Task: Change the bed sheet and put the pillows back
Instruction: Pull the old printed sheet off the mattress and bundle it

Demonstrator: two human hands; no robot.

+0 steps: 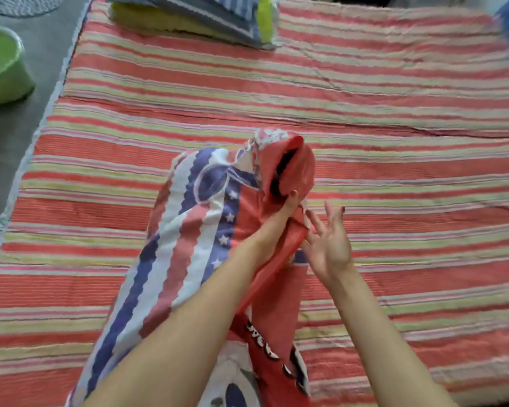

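Folded printed sheet (188,245) on the striped bed (394,113), long axis running from the near edge toward the pillows (206,19) at the far left corner. Left hand (279,221) pinches a red fold at the bundle's far end. Right hand (326,245), fingers spread and holding nothing, lies just beside that fold, the nearer hand to take its free edge.

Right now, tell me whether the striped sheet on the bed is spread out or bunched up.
Spread out. The striped sheet lies flat across the bed with only slight creases; the left hand holds a separate red, white and blue cloth.
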